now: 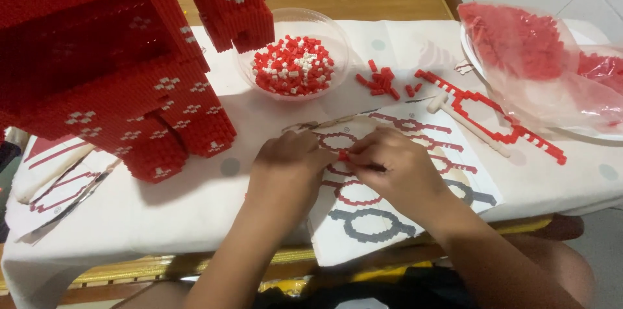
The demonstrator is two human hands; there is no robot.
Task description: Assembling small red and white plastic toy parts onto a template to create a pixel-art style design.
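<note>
Resting on a printed pattern sheet (389, 218) at the table's near edge, both hands are seen from the head camera, fingertips brought together over one spot. A small red brick piece (344, 156) is pinched between the fingers of the left hand (290, 160) and the right hand (396, 165); both grips are pressed tight on it. Whether a thin tool is also held by the right hand cannot be told.

Behind the hands, a clear bowl (337, 39) of red and white bricks is set on the white tablecloth (195, 205). Loose red bricks (379, 82) are scattered beside it. A flat red chain of linked bricks (493, 111) is laid to the right, with a small white hammer (464, 124) across it. A plastic bag of red bricks (519, 43) is placed at the far right. A large red brick model (110, 69) is stood at the left.
</note>
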